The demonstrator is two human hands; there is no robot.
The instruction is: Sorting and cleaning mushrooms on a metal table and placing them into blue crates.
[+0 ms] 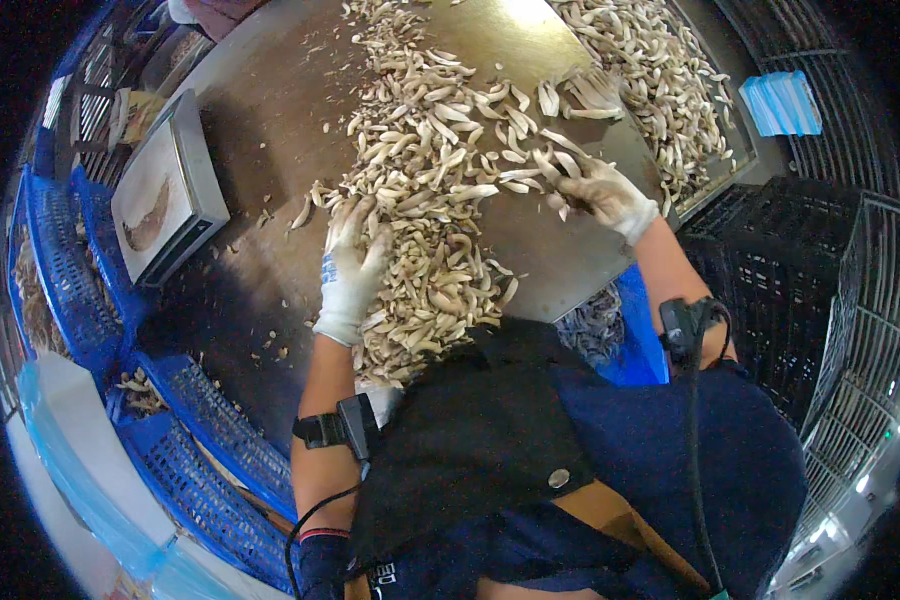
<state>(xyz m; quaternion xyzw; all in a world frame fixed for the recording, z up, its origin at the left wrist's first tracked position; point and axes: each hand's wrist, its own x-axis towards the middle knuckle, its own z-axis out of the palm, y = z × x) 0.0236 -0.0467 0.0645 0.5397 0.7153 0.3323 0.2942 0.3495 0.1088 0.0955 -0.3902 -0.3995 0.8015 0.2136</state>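
A long heap of pale, sliced mushroom pieces (430, 280) runs down the metal table (540, 255) toward my body. My left hand (348, 255), in a white glove, rests on the heap's left side with fingers slightly bent and apart, their tips partly among the pieces. To the right of the heap, my right hand (602, 195), also gloved, is raised over the metal surface with fingers curled around a few mushroom pieces. A larger clump of mushroom (585, 95) lies just above it.
A scale (155, 190) stands left. Blue perforated crates (70, 270) line the left edge. More mushrooms (675, 120) lie upper right, near light-blue stacked items (780, 103). Black crates (770, 280) stand right; a blue container (640, 330) sits below the table edge. Another person's sleeve (210, 15) shows top left.
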